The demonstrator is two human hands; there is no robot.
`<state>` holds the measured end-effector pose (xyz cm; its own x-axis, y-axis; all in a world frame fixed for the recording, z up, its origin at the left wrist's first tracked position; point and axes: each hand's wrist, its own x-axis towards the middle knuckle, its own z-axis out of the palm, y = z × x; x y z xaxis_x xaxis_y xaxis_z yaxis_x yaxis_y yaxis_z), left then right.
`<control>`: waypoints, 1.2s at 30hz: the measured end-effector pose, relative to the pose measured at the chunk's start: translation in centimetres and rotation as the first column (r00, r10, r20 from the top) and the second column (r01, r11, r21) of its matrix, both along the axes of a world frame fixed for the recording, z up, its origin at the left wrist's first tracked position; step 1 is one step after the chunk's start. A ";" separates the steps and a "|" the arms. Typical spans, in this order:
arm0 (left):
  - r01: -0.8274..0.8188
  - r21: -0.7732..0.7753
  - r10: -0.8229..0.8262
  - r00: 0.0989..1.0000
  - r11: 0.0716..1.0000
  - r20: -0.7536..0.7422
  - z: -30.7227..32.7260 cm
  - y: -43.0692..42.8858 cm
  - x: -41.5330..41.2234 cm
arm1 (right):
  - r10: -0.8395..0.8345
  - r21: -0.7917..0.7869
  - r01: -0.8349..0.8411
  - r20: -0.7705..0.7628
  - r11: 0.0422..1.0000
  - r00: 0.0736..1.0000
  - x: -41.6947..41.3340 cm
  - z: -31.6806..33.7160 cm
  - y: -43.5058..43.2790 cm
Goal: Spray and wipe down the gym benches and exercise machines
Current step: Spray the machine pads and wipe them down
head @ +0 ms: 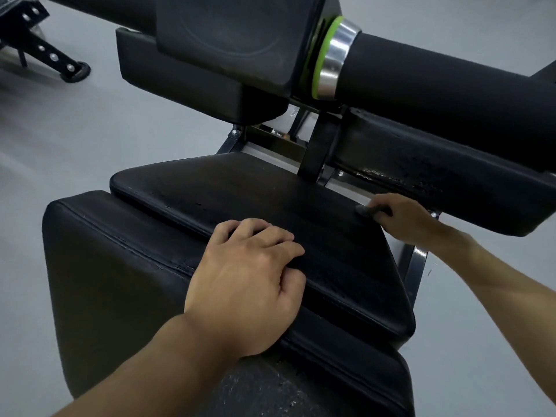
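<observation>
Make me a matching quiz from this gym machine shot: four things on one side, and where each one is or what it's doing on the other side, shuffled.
Column one:
1. left hand
2. right hand
3. bright green ring
4. black cylindrical foam roller

Column two:
A. grips the small black knob
B. top right, above the pads
C. rests on the black padded vinyl seat
D. right beside the shiny metal collar

Pairs: 1-C, 2-A, 3-D, 4-B
</observation>
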<state>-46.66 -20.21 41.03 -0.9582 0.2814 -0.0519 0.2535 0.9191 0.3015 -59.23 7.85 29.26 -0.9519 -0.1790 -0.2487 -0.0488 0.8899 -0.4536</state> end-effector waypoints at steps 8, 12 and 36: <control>-0.006 0.014 0.006 1.000 1.000 -0.008 0.1 0.1 0.0 | -0.059 -0.064 0.064 0.081 0.996 0.995 -0.1 0.3 -0.4; -0.010 0.025 0.011 1.000 1.000 -0.015 0.0 0.1 0.0 | -0.063 -0.048 0.067 0.086 0.997 0.994 2.4 1.1 0.3; 0.005 0.008 -0.005 1.000 1.000 -0.030 0.0 0.1 -0.1 | -0.030 -0.197 0.050 0.100 0.979 0.995 6.0 3.8 -0.4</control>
<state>-46.72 -20.12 40.98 -0.9579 0.2862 -0.0211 0.2668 0.9153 0.3017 -53.19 7.45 33.09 -0.9328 -0.1964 -0.3022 0.0372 0.7816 -0.6227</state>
